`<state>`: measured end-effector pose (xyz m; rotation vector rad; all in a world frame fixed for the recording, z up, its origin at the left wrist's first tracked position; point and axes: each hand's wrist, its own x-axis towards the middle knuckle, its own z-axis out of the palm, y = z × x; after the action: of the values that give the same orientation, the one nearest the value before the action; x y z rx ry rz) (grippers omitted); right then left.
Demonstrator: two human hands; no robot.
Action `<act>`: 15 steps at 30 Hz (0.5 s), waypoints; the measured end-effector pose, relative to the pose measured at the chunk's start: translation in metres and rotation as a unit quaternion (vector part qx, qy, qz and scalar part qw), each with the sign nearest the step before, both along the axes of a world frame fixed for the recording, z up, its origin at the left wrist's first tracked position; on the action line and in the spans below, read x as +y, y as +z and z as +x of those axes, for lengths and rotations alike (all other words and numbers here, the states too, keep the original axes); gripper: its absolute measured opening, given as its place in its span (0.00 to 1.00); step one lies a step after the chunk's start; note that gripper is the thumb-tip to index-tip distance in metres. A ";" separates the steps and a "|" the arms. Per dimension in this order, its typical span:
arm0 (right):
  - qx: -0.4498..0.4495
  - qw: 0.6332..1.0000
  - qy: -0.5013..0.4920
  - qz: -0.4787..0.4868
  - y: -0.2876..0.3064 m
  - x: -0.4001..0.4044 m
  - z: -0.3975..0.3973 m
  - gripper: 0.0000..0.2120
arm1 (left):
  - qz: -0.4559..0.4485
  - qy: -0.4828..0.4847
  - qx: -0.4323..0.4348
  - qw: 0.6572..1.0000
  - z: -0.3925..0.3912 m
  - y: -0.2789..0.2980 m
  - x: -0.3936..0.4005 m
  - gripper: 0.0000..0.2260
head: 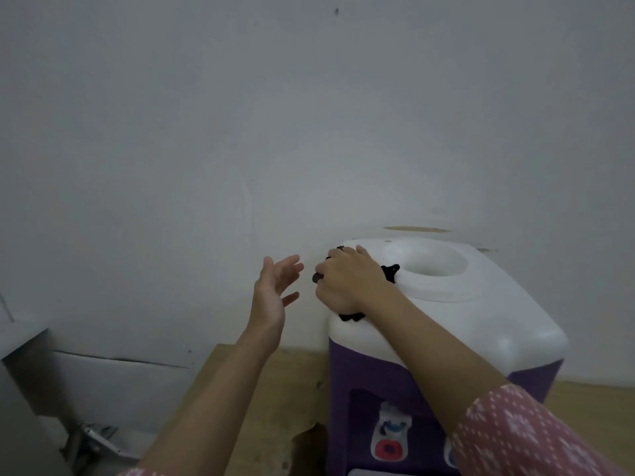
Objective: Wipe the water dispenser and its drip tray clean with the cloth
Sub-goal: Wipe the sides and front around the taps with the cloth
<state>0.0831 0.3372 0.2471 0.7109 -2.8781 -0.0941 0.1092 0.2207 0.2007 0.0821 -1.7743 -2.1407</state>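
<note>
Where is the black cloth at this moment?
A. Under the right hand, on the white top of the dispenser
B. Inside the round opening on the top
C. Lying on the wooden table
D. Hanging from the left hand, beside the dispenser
A: the right hand presses the black cloth onto the dispenser's white top, beside the round opening; the left hand is open and empty.

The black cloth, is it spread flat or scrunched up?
Scrunched up: the black cloth is bunched under the right hand, only crumpled ends poking out.
</note>
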 end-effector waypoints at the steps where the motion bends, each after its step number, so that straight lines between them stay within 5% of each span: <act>1: -0.014 1.000 -0.008 0.004 0.002 -0.004 -0.009 0.19 | -0.004 -0.006 -0.003 1.000 -0.005 0.000 -0.002 0.23; 15: -0.070 0.997 -0.026 -0.018 0.015 -0.020 -0.065 0.11 | -0.010 -0.024 -0.007 1.000 -0.048 0.000 -0.020 0.22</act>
<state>0.0176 0.3174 0.2617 0.6617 -3.0231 0.0024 0.0612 0.2003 0.2005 0.0487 -1.8222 -2.1609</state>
